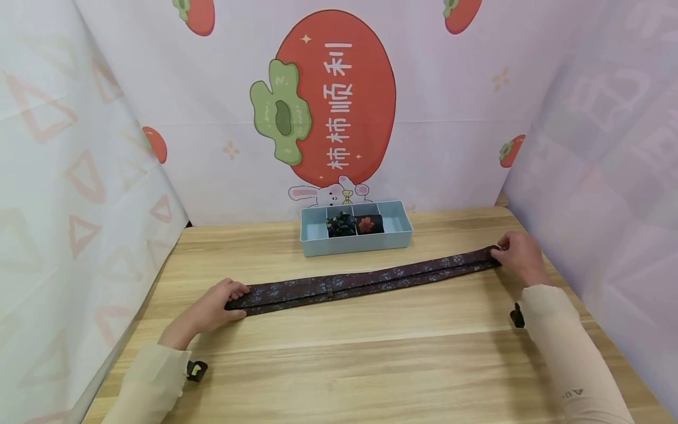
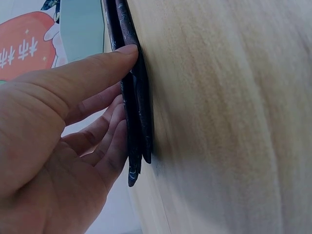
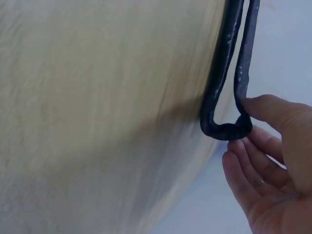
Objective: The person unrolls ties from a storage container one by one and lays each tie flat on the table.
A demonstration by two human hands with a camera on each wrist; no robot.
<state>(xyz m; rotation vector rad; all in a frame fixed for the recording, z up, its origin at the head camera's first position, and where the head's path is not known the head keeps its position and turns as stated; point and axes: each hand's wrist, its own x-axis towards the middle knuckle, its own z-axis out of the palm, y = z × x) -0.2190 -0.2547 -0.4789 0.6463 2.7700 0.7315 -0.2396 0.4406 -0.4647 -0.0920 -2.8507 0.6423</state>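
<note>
A dark necktie with blue flowers (image 1: 381, 275), folded double lengthwise, stretches across the table between both hands. At its left end, my left hand (image 1: 214, 303) pinches the two layered tips between thumb and fingers; in the left wrist view the necktie (image 2: 141, 97) shows edge-on beside the thumb. My right hand (image 1: 521, 259) pinches the right end, where the right wrist view shows the necktie (image 3: 226, 58) bending round in a loop. The thumb and fingertips of the right hand (image 3: 287, 161) meet at one side of that loop.
Behind the necktie stands a light blue divided tray (image 1: 355, 244). Its middle compartments hold a dark patterned rolled cloth (image 1: 341, 225) and a black roll with a red flower (image 1: 369, 224). Printed cloth walls (image 1: 450, 147) enclose the wooden table (image 1: 339, 371) at the back and sides.
</note>
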